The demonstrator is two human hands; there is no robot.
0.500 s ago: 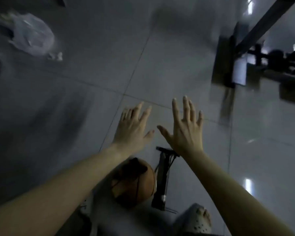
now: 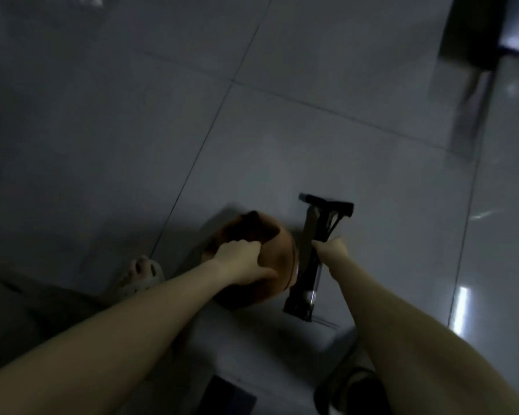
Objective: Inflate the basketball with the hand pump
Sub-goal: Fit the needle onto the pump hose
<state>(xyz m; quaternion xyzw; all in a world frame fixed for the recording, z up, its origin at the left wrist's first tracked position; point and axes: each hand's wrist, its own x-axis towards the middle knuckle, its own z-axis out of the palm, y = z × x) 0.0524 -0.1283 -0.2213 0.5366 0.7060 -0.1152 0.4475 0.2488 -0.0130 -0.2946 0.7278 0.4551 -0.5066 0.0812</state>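
A dim, glossy tiled floor (image 2: 282,130) fills the view. Near the centre sits an orange basketball (image 2: 277,250), its far top caved into a dark dent. The left hand (image 2: 243,259) grips the ball's near left side, fingers curled over the top and thumb along the near face. Just right of the ball is a black hand pump (image 2: 304,283), T-handle at the far end and base at the near end. The right hand (image 2: 331,245) grips the pump's right side below the handle. A foot in a pale sandal (image 2: 141,277) stands to the near left. Blurred dark furniture (image 2: 480,31) occupies the far right.
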